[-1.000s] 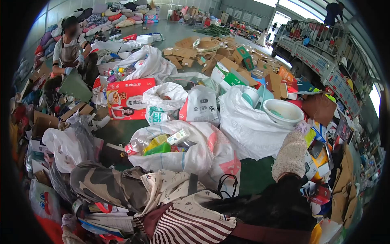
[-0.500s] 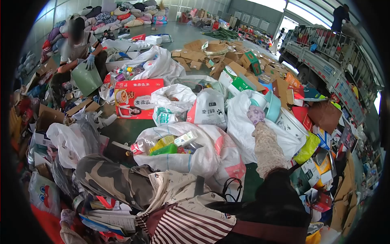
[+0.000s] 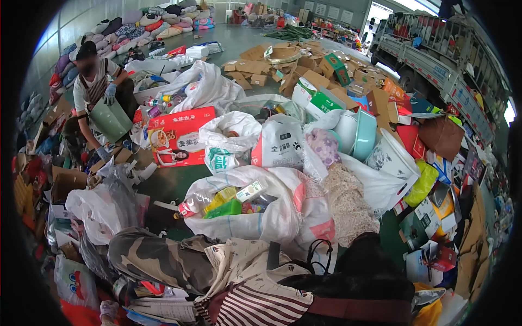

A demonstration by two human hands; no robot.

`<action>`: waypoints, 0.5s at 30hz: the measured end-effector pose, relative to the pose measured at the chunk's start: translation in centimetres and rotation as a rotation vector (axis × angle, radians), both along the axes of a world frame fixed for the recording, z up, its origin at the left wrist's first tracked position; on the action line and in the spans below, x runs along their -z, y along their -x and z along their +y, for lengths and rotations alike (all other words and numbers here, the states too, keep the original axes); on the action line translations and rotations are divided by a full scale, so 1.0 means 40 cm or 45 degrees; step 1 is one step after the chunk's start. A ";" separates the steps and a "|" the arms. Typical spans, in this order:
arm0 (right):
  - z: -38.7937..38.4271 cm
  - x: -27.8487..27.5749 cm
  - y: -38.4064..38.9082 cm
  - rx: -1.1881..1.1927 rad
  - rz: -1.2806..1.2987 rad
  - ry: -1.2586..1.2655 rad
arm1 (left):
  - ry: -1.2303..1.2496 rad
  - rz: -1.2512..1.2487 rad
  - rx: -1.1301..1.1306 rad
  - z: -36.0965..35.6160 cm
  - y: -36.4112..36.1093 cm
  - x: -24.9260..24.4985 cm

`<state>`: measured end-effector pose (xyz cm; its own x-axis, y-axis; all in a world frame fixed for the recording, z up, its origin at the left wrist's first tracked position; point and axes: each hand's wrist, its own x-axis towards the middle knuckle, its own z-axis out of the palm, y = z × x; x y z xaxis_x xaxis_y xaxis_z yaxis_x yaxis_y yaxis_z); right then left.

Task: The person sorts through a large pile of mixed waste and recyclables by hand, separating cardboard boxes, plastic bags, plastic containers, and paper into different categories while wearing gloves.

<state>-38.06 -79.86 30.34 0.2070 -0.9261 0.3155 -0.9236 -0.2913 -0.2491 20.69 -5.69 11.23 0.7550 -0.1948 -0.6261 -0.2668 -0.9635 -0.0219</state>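
Observation:
My right hand (image 3: 322, 146), in a purple patterned glove with a floral sleeve, is at the white sack (image 3: 375, 187) beside the teal basin (image 3: 364, 135). Its fingertips do not show clearly, so its grip is unclear. A white patterned bucket (image 3: 392, 158) leans to the right of the basin. My left hand (image 3: 109, 309), also gloved, is at the lower left edge beside papers (image 3: 163, 309); its fingers are too small and cut off to read. Between them an open woven sack (image 3: 244, 223) holds bottles and a green container (image 3: 224, 209).
A co-worker (image 3: 98, 98) sits at the left with a green-grey panel (image 3: 111, 119). A red box (image 3: 182, 136) and filled white bags (image 3: 280, 142) lie ahead. Flattened cardboard (image 3: 253, 68) is farther back, with a truck (image 3: 435, 65) at the right.
My right hand has moved left and slightly up in the view. The basin and bucket show more upright and farther right. The co-worker's one hand now reaches down. The view has shifted slightly.

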 end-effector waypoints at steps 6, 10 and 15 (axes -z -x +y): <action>-0.137 -0.102 0.007 0.020 0.058 0.659 | -0.261 -0.438 1.140 0.211 -0.094 0.119; -0.067 -0.187 -0.214 -0.579 -0.284 0.555 | 0.093 -0.631 0.995 0.126 0.050 -0.028; 0.218 -0.228 -0.618 -1.295 -0.540 0.136 | 0.516 -0.375 -0.420 -0.024 0.305 -0.332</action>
<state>-13.36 -71.13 39.45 0.7117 -0.3494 0.6094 -0.0870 -0.9047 -0.4171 8.48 -6.64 24.51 0.9468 -0.1004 -0.3058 0.0091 -0.9414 0.3372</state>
